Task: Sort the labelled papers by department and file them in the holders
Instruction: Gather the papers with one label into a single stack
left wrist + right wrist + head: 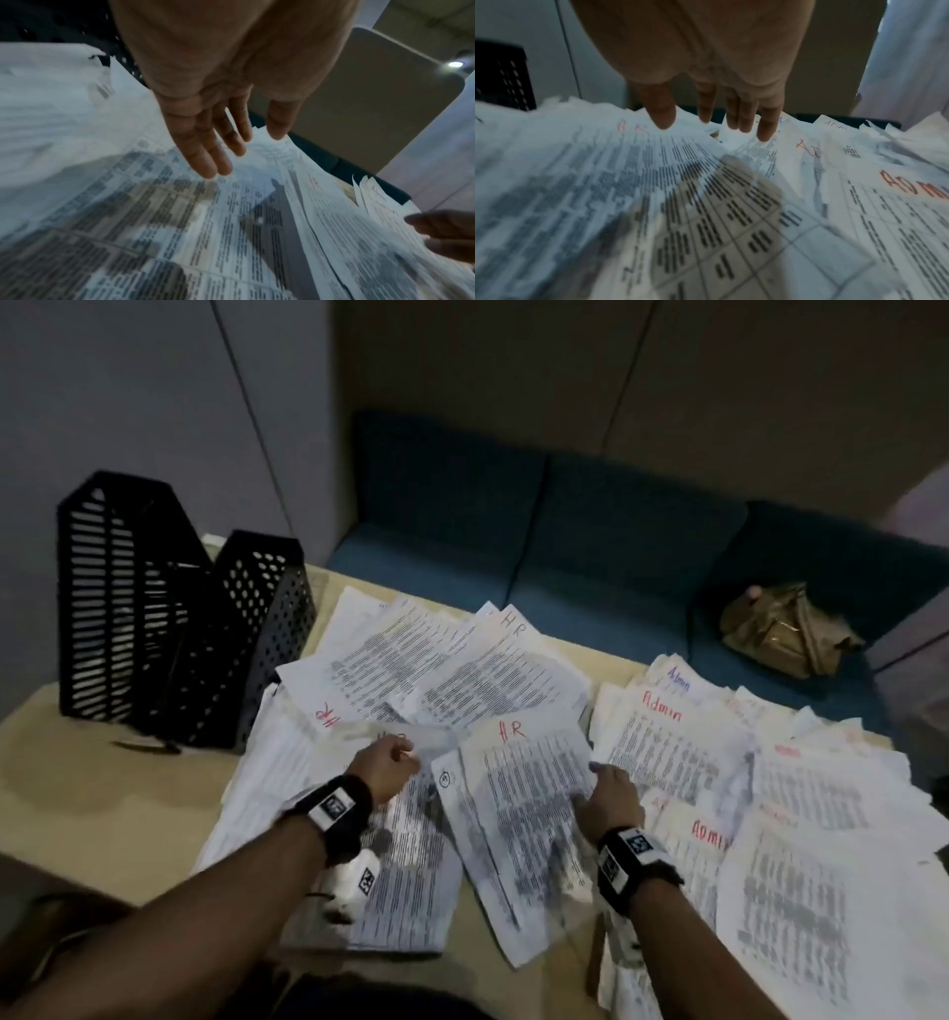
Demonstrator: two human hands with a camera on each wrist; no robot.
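While both hands work low over the papers, the left hand [386, 770] looks, from the head view, to be taking a blurred sheet by its near edge, though its own wrist view shows the fingers [205, 156] straight and spread above the print, so I cannot tell whether it grips. Beside it, the right hand [611, 796] lies flat with straight fingers [766, 125] at the right edge of the sheet marked AR [518, 780], holding nothing.

Such sheets are light, limp and slippery on one another; a single one is best pinched at a free corner or edge, a batch squared first and taken along one side, since loose leaves would slide and crease.

Spread outward lie two heaps on the bench [102, 793]: the HR papers [436, 670] toward the left and the Admin papers [770, 793] on the right, each too many and too overlapped to count. Two black holders [169, 629] stand at the far left, seemingly empty. One tan bag [785, 629] sits on the blue sofa [590, 546] beyond.
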